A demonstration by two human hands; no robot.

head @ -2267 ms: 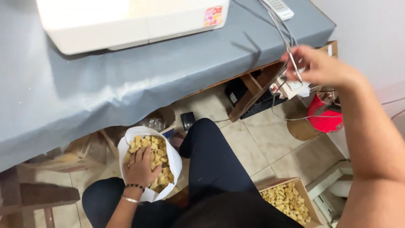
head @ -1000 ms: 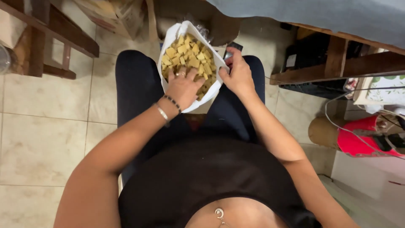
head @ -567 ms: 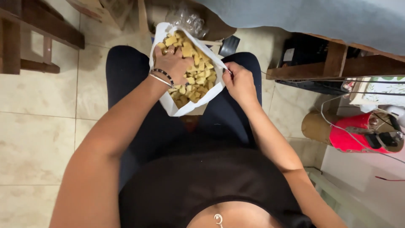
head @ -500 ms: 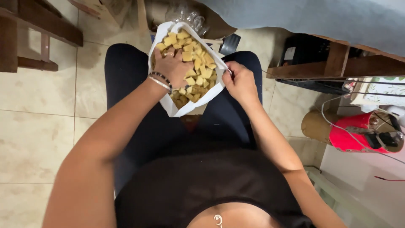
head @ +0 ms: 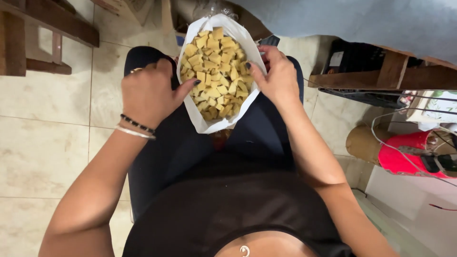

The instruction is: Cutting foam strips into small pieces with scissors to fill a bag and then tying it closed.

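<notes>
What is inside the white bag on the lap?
The white bag holds many small yellow pieces, piled up. The left hand and right hand grip its edges. The bottom of the bag is covered by the pile.

I see the bag [head: 194, 116] resting on the lap [head: 157, 143], between the knees, with the small cut pieces [head: 216, 71] heaped inside it. My left hand [head: 147, 93] sits at the bag's left edge, my right hand [head: 278, 78] at its right edge. The table [head: 381, 24] stands beyond the bag's far end, a wooden chair [head: 28, 43] off to the left.
</notes>
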